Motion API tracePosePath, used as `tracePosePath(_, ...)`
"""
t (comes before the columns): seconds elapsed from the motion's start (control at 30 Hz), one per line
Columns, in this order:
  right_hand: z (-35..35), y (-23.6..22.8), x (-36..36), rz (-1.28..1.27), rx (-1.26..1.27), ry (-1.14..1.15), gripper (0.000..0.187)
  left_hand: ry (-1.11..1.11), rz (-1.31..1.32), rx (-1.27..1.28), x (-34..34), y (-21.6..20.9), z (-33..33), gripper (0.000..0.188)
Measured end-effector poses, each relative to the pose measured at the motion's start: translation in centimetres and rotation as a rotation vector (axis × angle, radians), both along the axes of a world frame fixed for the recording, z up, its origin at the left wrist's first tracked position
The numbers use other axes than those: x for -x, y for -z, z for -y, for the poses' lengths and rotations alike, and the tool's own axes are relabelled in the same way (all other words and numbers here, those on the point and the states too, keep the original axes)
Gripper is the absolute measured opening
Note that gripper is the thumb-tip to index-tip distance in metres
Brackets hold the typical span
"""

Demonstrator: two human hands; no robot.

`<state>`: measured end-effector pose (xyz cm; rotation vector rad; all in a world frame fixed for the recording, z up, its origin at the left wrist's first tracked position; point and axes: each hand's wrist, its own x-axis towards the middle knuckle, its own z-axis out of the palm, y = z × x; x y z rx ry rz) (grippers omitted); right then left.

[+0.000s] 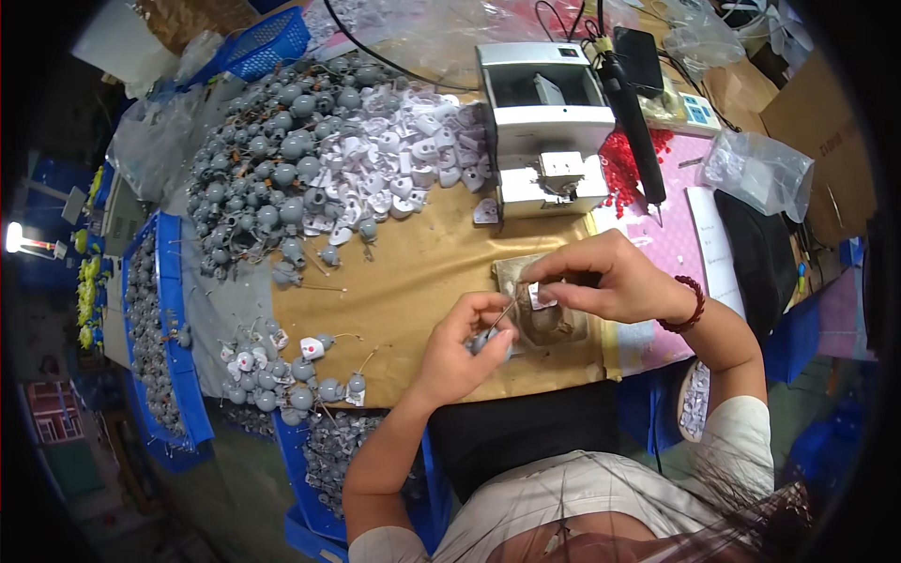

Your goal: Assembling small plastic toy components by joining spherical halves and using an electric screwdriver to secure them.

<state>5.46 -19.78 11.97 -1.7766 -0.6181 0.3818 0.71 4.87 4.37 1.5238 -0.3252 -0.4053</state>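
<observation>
My left hand (452, 355) is closed on a small grey rounded part (482, 343), from which a thin wire runs up toward my right fingers. My right hand (610, 281) is closed in a pinch at the wire's upper end, with a small white piece (542, 296) by its fingertips. Whether that piece is held or lies below the fingers I cannot tell. Beneath both hands sits a worn brownish block (579, 330) with a hollow in it. Left of my left hand lies a small heap of grey ball-shaped parts (266, 380) with wires, some with white faces.
A large pile of grey wired parts (282, 141) and white shell pieces (394, 159) covers the back left. A white machine (549, 131) stands behind my hands. Right of it are a black screwdriver-like tool (633, 122) and red bits (621, 169). Blue bins (192, 357) flank the table.
</observation>
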Motion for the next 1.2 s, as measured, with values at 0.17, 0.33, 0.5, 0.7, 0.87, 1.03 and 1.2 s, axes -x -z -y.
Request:
tracePosePath(0.17,1.8,5.7,1.6,0.517,0.405,0.105,0.025,0.056,-0.167,-0.165,0.9,-1.2,1.2,0.038)
tracePosePath(0.33,2.5,8.2,2.5,0.638,0.49,0.09,0.032,0.027,0.426,-0.541,1.9,0.0,1.3,0.041)
tracePosePath(0.5,1.4,8.4,2.7,0.851,0.541,0.033,0.031,0.027,0.479,-0.536,3.2,-0.2,0.8,0.044)
tracePosePath(0.7,1.2,8.2,2.9,0.852,0.644,0.002,0.031,0.051,0.468,-0.53,2.8,0.4,1.3,0.044)
tracePosePath(0.87,0.8,8.1,3.7,0.846,0.708,-0.036,0.034,0.044,0.472,-0.604,2.8,0.4,0.7,0.045)
tracePosePath(1.03,0.7,7.6,5.0,0.86,0.783,-0.051,0.037,-0.114,0.72,-0.907,2.8,-0.6,2.9,0.051)
tracePosePath(1.2,2.7,7.8,3.8,0.651,0.479,-0.003,0.039,-0.103,0.882,-0.98,2.1,2.2,5.8,0.053)
